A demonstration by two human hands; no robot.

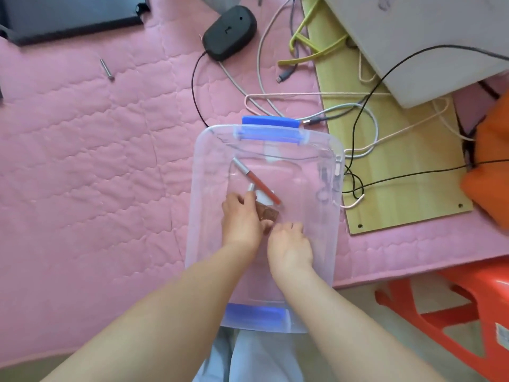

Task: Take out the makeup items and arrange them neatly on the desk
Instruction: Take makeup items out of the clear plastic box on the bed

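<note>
Head view: the left hand (241, 216) pinches a brown eyeshadow palette (268, 213) inside the clear storage box (198, 188). The right hand (289, 244) curls beside it, its hold unclear. A red lip gloss tube (260, 183) lies in the box.

What we cannot make out

The left hand (242, 216) covers most of a brown makeup item (268, 213); we cannot tell what the right hand (289, 244) holds. The orange object (490, 172) and dark tablet (71, 15) are cut off at the edges.
</note>
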